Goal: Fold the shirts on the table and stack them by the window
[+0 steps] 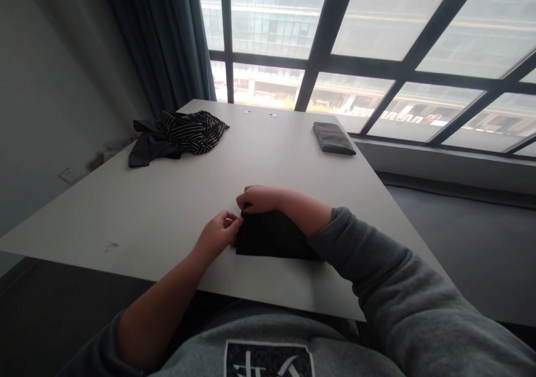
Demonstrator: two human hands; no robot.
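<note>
A black folded cloth [272,237] lies flat on the white table [167,198] near its front edge. My left hand [220,232] pinches the cloth's left edge with closed fingers. Reaching across from the right, my right hand [257,198] has its fingers curled onto the cloth's upper left corner. My right forearm in a grey sleeve covers part of the cloth.
A heap of dark and striped garments [178,134] lies at the table's far left. A folded grey cloth [334,138] rests at the far right, by the window. A blue curtain [163,36] hangs at the back left. Two small round holes mark the table's far edge.
</note>
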